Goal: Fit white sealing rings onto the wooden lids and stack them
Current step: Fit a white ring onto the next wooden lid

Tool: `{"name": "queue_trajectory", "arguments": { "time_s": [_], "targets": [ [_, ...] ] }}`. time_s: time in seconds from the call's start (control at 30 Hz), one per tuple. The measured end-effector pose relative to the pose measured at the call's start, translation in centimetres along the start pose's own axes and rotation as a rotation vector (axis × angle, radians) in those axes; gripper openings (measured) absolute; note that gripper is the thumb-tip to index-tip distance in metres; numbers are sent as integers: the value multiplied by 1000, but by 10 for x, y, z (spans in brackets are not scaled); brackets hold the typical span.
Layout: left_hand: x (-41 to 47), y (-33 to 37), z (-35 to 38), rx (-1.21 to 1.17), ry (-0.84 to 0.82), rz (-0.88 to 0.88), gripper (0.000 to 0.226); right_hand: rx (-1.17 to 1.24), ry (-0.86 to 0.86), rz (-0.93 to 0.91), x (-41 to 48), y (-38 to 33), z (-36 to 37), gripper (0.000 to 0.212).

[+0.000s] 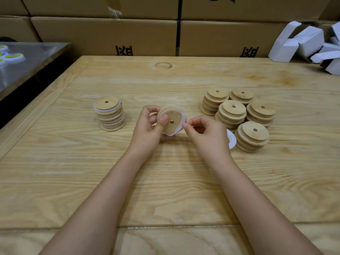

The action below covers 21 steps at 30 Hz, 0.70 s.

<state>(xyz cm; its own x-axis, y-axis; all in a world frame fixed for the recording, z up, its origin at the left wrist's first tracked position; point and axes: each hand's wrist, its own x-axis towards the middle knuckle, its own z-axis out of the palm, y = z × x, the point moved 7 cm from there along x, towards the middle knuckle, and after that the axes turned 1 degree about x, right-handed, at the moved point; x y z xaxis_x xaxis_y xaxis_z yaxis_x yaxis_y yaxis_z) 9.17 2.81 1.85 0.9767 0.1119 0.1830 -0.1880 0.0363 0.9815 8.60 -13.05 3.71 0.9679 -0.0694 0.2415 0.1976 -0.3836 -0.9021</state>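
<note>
— Wooden lid [173, 120]: where is it?
— Tilted above the table [165, 190]; left hand [150, 126] grips it, thumb on its face; right hand [206, 131] pinches the white sealing ring [170, 133] at its rim; ringed stack [110, 113] left, bare stacks [237, 111] right.

A packing warehouse: stacked cardboard cartons [139, 32] behind a wooden worktable [165, 181], folded white boxes [309, 43].

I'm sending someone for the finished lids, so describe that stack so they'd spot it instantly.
On the wooden table, look left of the left hand. The finished stack stands alone; unlike the five bare stacks clustered on the right, white rings show between its lids.
</note>
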Motion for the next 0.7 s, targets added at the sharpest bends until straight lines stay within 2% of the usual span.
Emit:
{"name": "queue_trajectory", "arguments": {
  "time_s": [0.2,0.37,0.6,0.7],
  "targets": [
    [-5,4,8,-16,-117,10,30,36,63,-19,-1,-4,-6,9],
    [-6,6,14,77,-191,75,33,-74,83,-109,-7,-14,-5,3],
    [-6,6,17,190,-241,152,30,-195,100,-294,-16,-30,-1,6],
    [-5,6,18,186,-252,163,30,-175,123,-285,-16,-29,-3,4]
  ]
}}
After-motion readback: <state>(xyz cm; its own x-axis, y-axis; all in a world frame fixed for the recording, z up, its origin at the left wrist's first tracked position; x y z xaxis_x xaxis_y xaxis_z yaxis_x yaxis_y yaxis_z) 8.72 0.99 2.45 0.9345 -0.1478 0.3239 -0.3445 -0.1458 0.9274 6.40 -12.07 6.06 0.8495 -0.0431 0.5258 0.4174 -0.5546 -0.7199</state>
